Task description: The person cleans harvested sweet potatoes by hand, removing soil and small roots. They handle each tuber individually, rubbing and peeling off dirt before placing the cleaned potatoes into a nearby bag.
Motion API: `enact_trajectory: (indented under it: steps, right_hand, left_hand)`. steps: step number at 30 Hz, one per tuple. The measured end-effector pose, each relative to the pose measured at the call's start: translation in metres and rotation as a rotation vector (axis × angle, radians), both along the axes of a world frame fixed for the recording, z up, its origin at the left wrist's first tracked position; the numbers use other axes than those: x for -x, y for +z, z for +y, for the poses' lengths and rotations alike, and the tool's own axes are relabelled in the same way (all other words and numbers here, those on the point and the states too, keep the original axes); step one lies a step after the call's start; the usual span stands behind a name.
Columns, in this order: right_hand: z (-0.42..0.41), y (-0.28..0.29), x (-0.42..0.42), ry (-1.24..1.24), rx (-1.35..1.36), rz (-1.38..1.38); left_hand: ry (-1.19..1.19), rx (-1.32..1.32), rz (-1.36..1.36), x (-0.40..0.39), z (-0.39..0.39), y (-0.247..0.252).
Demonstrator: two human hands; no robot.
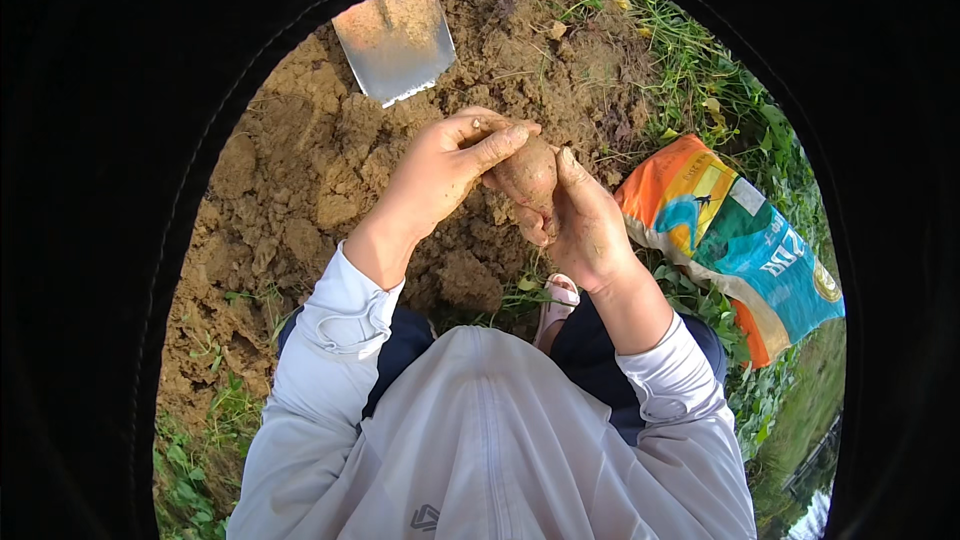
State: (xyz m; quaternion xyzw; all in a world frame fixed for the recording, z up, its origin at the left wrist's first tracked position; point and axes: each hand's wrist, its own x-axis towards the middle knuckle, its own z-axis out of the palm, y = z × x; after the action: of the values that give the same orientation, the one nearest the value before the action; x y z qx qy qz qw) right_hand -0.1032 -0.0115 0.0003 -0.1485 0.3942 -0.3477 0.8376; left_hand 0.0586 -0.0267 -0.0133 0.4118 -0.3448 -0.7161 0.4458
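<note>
A soil-smeared sweet potato (529, 172) is held up between both hands, above the dug earth. My left hand (469, 154) grips its upper end, thumb on top and the other fingers mostly hidden behind. Around the right side and lower end, my right hand (592, 221) closes with its thumb along the edge. The tuber narrows toward me, where a reddish mark shows. Dirt clings to the fingers of both hands.
Loose brown clods (300, 165) cover the ground ahead and to the left. A shovel blade (401, 37) rests on the soil at the top. To the right, a colourful woven sack (739, 247) bearing writing lies on green vines (784, 142). A pink sandal (559, 300) shows below my hands.
</note>
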Motion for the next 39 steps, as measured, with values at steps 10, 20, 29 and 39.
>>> enact_trajectory:
  steps: [10, 20, 29, 39]
  right_hand:
    - [0.005, 0.005, -0.003, 0.033, 0.066, 0.079]
    - [0.008, -0.006, 0.012, 0.162, -0.086, -0.196]
    - [0.005, -0.007, 0.004, 0.114, -0.143, -0.166]
    - [0.003, 0.006, 0.007, -0.062, -0.196, -0.307]
  left_hand:
    - [0.205, 0.612, -0.781, 0.007, 0.002, -0.001]
    - [0.202, 0.364, -0.565, 0.007, 0.003, -0.007]
    - [-0.039, 0.486, -0.660, 0.007, 0.004, 0.002]
    - [0.305, 0.074, -0.395, 0.004, -0.007, -0.012]
